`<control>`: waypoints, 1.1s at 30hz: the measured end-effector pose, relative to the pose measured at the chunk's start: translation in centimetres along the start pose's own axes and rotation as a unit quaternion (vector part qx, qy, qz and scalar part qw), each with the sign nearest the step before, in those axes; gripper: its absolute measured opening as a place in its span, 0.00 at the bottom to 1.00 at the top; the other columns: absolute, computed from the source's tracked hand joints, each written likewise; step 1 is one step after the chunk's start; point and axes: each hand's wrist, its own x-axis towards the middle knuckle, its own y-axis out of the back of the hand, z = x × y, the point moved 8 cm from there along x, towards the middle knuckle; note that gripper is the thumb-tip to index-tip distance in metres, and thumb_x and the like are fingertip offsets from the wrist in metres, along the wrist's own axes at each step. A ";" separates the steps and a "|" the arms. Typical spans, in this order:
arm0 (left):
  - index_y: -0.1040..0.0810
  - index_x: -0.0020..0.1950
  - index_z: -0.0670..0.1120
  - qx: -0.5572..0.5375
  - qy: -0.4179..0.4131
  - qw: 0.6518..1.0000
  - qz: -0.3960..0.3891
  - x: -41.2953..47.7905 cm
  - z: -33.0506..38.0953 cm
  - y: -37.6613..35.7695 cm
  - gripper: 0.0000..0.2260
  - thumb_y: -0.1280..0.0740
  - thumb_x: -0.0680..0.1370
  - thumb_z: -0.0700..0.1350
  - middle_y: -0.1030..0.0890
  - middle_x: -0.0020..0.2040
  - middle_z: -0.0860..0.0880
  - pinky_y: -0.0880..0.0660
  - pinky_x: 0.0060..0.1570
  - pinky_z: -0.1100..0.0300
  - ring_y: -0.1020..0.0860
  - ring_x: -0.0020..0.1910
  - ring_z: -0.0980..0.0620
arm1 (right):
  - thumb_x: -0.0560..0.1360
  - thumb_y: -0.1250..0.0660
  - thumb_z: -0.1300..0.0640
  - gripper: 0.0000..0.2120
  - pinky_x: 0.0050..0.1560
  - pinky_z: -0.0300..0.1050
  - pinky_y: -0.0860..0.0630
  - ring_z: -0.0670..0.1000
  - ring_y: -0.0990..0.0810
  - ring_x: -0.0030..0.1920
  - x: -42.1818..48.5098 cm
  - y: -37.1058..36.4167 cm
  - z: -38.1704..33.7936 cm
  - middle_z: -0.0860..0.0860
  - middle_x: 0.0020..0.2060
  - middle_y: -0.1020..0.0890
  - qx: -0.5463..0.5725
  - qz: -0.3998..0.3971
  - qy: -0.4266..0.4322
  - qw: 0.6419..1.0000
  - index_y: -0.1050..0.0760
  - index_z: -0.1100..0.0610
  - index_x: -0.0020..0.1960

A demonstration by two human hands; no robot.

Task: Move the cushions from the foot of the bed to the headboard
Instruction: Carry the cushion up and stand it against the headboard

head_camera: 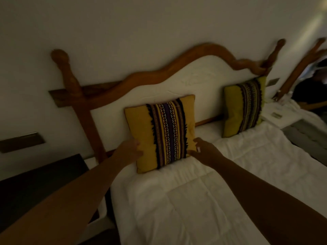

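Note:
A yellow cushion (141,131) with a dark patterned stripe down its middle stands upright against the padded white headboard (177,82), on the left half of the bed. My left hand (128,150) grips its lower left edge. My right hand (200,149) holds its lower right corner. A second, matching yellow-green cushion (233,106) leans against the headboard on the right side, untouched. The room is dim.
The white quilted duvet (203,200) covers the bed below the cushions. A dark bedside surface (40,184) sits at the left. A wooden bedpost (74,92) rises at the left of the headboard. White items and a mirror frame crowd the right edge (286,110).

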 end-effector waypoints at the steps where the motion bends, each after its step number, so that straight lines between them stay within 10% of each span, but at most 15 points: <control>1: 0.29 0.72 0.42 0.009 -0.013 1.000 0.002 -1.4 0.4 0.4 0.24 0.32 0.79 0.50 0.27 0.70 0.41 0.31 0.69 0.49 0.28 0.68 0.43 | 0.77 0.33 0.41 0.31 0.64 0.48 0.28 0.56 0.25 0.67 -1.4 0.4 -0.5 0.56 0.69 0.25 0.002 0.010 0.003 1.000 0.36 0.55 0.74; 10: 0.24 0.64 0.45 0.063 -0.090 0.994 0.025 -11.4 2.0 2.1 0.16 0.33 0.78 0.50 0.20 0.57 0.46 0.25 0.61 0.48 0.22 0.57 0.47 | 0.75 0.32 0.41 0.34 0.60 0.46 0.27 0.56 0.24 0.64 -9.8 1.9 -3.3 0.56 0.67 0.25 -0.009 0.071 0.038 0.997 0.36 0.54 0.75; 33: 0.38 0.78 0.45 0.152 -0.078 0.985 0.027 -12.8 3.4 2.1 0.28 0.36 0.81 0.51 0.36 0.78 0.44 0.38 0.75 0.49 0.36 0.76 0.45 | 0.74 0.31 0.38 0.34 0.56 0.44 0.29 0.55 0.24 0.65 -9.1 2.4 -2.5 0.55 0.68 0.24 -0.018 0.061 0.037 0.997 0.34 0.54 0.73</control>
